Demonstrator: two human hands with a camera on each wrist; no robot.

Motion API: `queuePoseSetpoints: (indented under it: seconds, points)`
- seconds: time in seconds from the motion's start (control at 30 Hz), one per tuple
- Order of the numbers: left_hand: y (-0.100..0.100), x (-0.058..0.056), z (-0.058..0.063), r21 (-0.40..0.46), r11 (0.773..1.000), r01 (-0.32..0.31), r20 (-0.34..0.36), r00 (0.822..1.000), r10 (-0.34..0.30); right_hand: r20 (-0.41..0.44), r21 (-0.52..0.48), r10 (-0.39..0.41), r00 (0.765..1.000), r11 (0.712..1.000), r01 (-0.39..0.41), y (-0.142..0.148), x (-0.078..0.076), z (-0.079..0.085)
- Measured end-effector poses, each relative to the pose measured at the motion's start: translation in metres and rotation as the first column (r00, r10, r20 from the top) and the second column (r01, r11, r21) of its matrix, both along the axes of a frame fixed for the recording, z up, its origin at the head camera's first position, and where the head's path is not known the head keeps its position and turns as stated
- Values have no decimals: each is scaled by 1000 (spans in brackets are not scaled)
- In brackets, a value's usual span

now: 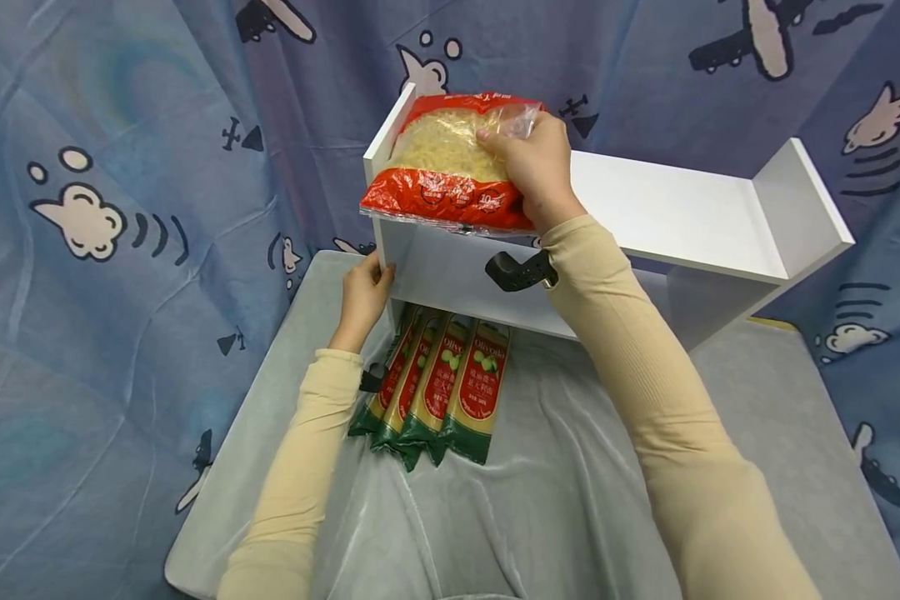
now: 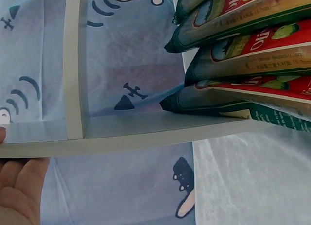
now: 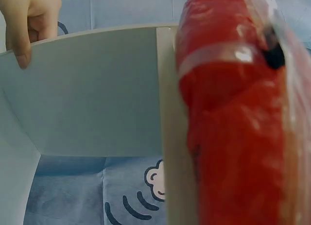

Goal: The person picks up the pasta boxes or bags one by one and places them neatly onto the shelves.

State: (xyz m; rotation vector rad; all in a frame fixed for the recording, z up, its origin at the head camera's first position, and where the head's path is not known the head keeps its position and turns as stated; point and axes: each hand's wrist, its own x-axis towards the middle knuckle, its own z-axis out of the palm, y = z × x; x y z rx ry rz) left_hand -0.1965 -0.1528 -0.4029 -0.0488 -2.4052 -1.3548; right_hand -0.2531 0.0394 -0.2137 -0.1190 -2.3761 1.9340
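Note:
A red and clear plastic bag of yellow pasta (image 1: 450, 150) hangs over the left end of the white shelf's top level. My right hand (image 1: 536, 171) pinches its right upper side, thumb on the front. In the right wrist view the bag's red end (image 3: 233, 137) fills the right side. My left hand (image 1: 363, 296) grips the front edge of the left side panel (image 1: 393, 246) of the shelf, lower down. In the left wrist view its fingers (image 2: 22, 186) wrap that panel's edge. Part of the shelf top is hidden behind the bag.
Several spaghetti packs (image 1: 476, 392) with green ends and red labels lie side by side in the lower left compartment, sticking out onto the grey cloth (image 1: 555, 483). The shelf's raised right end (image 1: 802, 208) stands to the right. A blue patterned curtain (image 1: 120, 333) hangs behind and around.

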Motion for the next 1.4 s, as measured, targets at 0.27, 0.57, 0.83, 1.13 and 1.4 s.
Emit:
queuePoseSetpoints:
  seconds: [0.27,0.57,0.83,1.13,1.4]
  points:
    - [0,0,-1,-12,1000,-7,-7,1000,7,11,-234,177,984,957,-170,18,11,-9]
    - [1,0,0,-30,999,-21,-16,1000,21,-18,-252,186,982,950,-184,35,24,-13]
    - [1,2,0,-21,1000,-15,-20,1000,15,-129,-202,164,978,961,-188,50,41,-21]
    - [1,1,-2,-21,1000,-13,-32,999,13,-226,-134,119,967,979,-152,64,64,-26]
    - [2,0,-2,-32,999,-8,-50,999,6,-350,-198,93,932,965,-171,75,86,-38]
